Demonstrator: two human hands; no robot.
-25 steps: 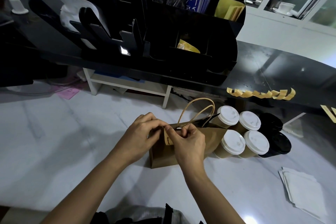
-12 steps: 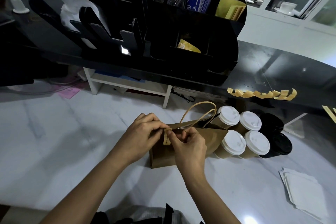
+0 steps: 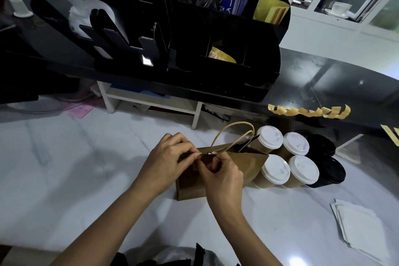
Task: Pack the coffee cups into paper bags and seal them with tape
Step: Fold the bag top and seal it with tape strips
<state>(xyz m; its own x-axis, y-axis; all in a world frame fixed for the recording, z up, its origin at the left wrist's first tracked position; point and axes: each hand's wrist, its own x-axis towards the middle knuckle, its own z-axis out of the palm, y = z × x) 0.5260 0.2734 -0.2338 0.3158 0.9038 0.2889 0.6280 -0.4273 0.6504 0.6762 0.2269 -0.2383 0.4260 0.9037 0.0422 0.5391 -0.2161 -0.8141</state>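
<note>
Left hand [image 3: 166, 163] and right hand [image 3: 221, 177] both pinching the folded top of a brown paper bag [image 3: 248, 164], white-lidded coffee cups [image 3: 275, 171] just beside it, white counter [image 3: 64, 168]

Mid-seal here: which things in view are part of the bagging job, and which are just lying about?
In the job:
paper bag, pinched at its top by left hand and right hand
white-lidded cups
black-lidded cups
tape strips on the counter edge

Lying about:
black organiser
white papers
pink slip
white shelf
</note>
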